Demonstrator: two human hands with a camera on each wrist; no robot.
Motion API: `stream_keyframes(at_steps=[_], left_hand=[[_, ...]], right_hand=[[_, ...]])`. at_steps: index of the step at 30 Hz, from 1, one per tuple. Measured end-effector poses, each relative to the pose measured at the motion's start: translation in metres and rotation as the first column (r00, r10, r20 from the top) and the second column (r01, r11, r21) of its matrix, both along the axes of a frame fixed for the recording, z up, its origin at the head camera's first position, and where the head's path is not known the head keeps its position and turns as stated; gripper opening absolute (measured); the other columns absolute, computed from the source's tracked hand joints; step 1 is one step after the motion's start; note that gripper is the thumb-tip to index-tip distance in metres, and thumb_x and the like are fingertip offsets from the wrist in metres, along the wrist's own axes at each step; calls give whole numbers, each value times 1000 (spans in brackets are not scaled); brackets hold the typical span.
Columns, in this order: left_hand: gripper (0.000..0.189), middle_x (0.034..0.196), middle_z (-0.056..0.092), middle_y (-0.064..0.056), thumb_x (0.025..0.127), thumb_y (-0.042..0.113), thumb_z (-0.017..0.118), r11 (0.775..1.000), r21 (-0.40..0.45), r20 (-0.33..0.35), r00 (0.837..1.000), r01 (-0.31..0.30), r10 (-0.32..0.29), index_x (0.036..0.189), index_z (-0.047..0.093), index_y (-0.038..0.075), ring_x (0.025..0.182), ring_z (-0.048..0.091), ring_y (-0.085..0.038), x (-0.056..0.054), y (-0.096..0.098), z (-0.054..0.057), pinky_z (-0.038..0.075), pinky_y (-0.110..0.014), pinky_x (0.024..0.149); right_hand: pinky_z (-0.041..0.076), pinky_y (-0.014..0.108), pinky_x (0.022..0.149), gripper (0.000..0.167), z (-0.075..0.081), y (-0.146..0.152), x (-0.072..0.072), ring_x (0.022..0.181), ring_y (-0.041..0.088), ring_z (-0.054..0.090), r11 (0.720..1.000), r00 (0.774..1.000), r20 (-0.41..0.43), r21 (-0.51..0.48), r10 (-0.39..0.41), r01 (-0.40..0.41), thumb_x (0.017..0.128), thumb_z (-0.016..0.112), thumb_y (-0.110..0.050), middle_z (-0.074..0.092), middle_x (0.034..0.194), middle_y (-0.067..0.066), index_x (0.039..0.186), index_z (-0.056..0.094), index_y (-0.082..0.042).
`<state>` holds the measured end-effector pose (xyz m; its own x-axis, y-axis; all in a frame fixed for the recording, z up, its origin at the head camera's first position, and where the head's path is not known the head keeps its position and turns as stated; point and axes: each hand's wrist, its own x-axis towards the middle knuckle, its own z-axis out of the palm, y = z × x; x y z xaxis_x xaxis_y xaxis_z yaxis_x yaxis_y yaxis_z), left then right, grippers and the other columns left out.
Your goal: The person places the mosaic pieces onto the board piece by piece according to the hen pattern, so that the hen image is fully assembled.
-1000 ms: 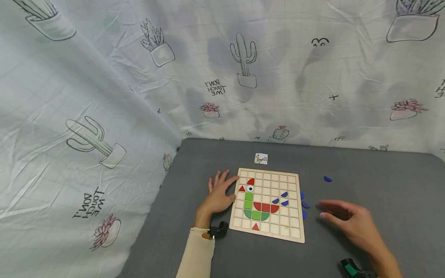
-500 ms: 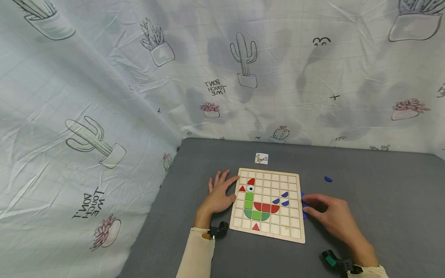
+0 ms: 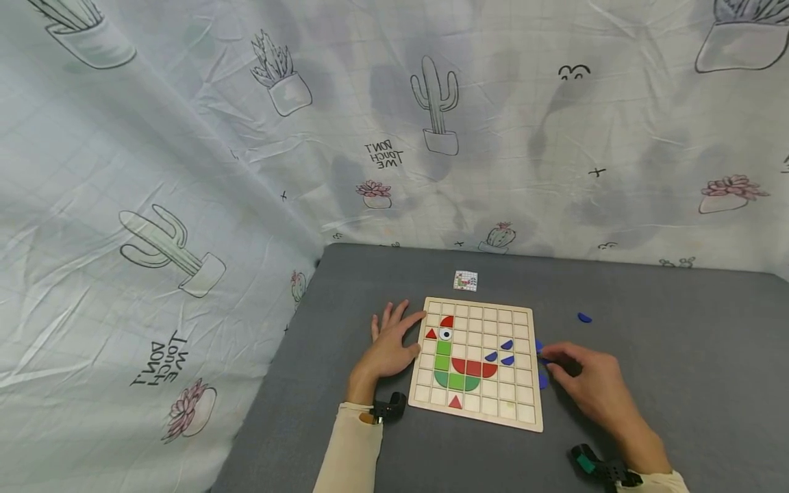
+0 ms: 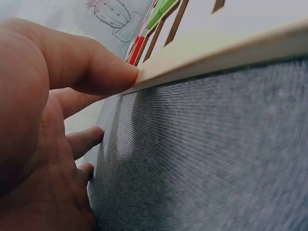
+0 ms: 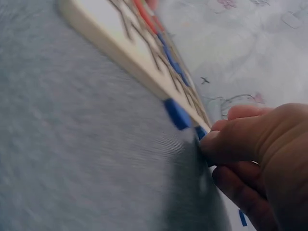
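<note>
A wooden grid board point(image 3: 514, 394) lies on the grey table. Red, green and blue shapes and an eye tile point(image 3: 445, 334) sit in its squares. My left hand point(image 3: 388, 352) is spread at the board's left edge, with thumb and index fingertip touching the rim. Beyond the right edge, my right hand point(image 3: 592, 380) pinches a small blue piece point(image 5: 200, 132) between thumb and fingertips; most of that piece is hidden. Another blue piece point(image 5: 177, 114) lies beside the board, nearer me, and a further blue piece point(image 3: 539, 346) shows just past the fingertips.
A small printed picture card point(image 3: 465, 281) lies behind the board. One loose blue piece point(image 3: 584, 318) is farther off at the back right. A patterned curtain point(image 3: 505, 137) hangs behind the table and along its left side.
My right hand has come in from the right to the blue pieces at the board's edge, and its fingers have closed on one. My left hand has stayed put.
</note>
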<state>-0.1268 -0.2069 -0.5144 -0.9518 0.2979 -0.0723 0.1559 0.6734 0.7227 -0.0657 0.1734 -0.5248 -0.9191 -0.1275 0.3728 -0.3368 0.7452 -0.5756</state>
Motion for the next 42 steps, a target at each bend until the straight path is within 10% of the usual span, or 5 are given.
stream_keyframes(at_steps=[11, 25, 42], left_hand=[[67, 182, 24, -18, 96, 8, 67, 1000, 1, 0, 1000, -1, 1, 162, 56, 17, 171, 1, -45, -1, 0, 0, -10, -72, 131], [69, 181, 25, -17, 95, 6, 69, 1000, -8, 3, 1000, -13, 13, 162, 57, 19, 171, 2, -45, 0, 1, 0, -9, -73, 131], [68, 181, 25, -17, 96, 6, 68, 1000, -10, 1, 1000, -7, 7, 162, 56, 19, 171, 2, -45, 0, 0, -1, -9, -72, 131]], right_hand=[[49, 2, 88, 40, 19, -7, -1, 94, 2, 75, 992, 992, -16, -42, 122, -122, 78, 92, 7, 82, 99, -12, 104, 84, -23], [59, 22, 73, 41, 13, -40, -8, 89, 1, 72, 901, 899, -49, 43, 434, -433, 77, 89, 11, 82, 101, -9, 103, 83, -19], [53, 8, 81, 43, 2, -44, -2, 86, 6, 75, 907, 891, -180, 11, 417, -422, 71, 90, 15, 81, 97, -8, 99, 82, -16]])
